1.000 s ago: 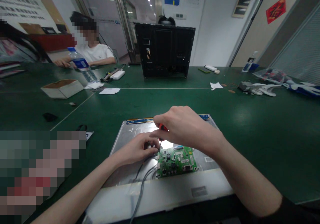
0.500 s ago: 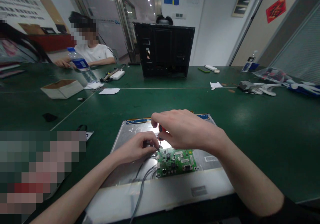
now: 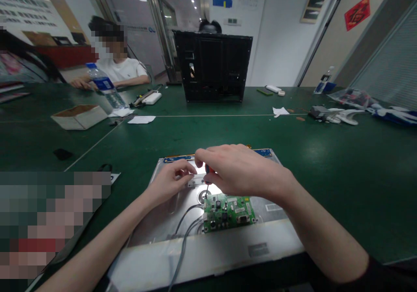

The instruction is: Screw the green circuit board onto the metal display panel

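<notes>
A silver metal monitor back panel [image 3: 208, 248] lies flat on the green table in front of me. A small green circuit board [image 3: 229, 213] sits on it, with grey cables [image 3: 184, 235] running off its left side. My right hand [image 3: 241, 170] is closed round a small red-handled screwdriver [image 3: 207, 175], whose tip points down at the board's top left corner. My left hand [image 3: 169, 181] rests on the panel just left of the screwdriver. Its fingers are bent and touch a small pale piece [image 3: 194, 180] on the metal.
A black monitor shell [image 3: 213, 66] stands upright at the far side. To the left are a water bottle [image 3: 106, 87], a cardboard box [image 3: 80, 116] and a seated person in white [image 3: 122, 68]. White gloves and plastic bags [image 3: 348, 116] lie far right. A blurred patch covers the near left.
My left hand has moved up and away from the board's left edge to a spot beside the screwdriver. The right hand has stayed over the board's corner, shifting slightly.
</notes>
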Motion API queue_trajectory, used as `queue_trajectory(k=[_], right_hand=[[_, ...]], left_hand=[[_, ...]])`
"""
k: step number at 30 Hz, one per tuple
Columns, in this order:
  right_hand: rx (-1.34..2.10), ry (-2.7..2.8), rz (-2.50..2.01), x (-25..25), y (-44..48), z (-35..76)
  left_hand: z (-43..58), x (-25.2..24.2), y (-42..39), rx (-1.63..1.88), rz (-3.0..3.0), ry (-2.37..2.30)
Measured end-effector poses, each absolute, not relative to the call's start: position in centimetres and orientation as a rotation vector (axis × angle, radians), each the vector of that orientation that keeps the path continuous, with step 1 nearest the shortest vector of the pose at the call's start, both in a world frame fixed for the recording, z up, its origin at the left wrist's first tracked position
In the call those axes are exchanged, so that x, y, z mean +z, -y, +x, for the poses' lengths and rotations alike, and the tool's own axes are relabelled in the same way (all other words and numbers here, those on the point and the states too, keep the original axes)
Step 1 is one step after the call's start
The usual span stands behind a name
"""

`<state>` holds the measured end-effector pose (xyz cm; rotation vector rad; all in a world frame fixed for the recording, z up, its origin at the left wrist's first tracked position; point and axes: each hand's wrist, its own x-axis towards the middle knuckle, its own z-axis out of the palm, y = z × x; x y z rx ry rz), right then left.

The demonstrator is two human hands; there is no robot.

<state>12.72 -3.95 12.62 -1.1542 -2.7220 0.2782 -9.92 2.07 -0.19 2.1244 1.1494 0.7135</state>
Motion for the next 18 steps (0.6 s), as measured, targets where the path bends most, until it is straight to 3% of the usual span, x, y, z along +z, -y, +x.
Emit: queue_trajectory(k=[9, 18], right_hand=[[0.266, 2.725, -1.159, 12.43, 3.84, 12.83], [0.190, 2.708, -1.193, 12.64, 3.75, 12.39]], left_hand=[[-10.04, 0.20, -1.74, 0.412, 2.177, -1.054], [-9.86, 0.07, -1.63, 0.367, 2.310, -1.044]])
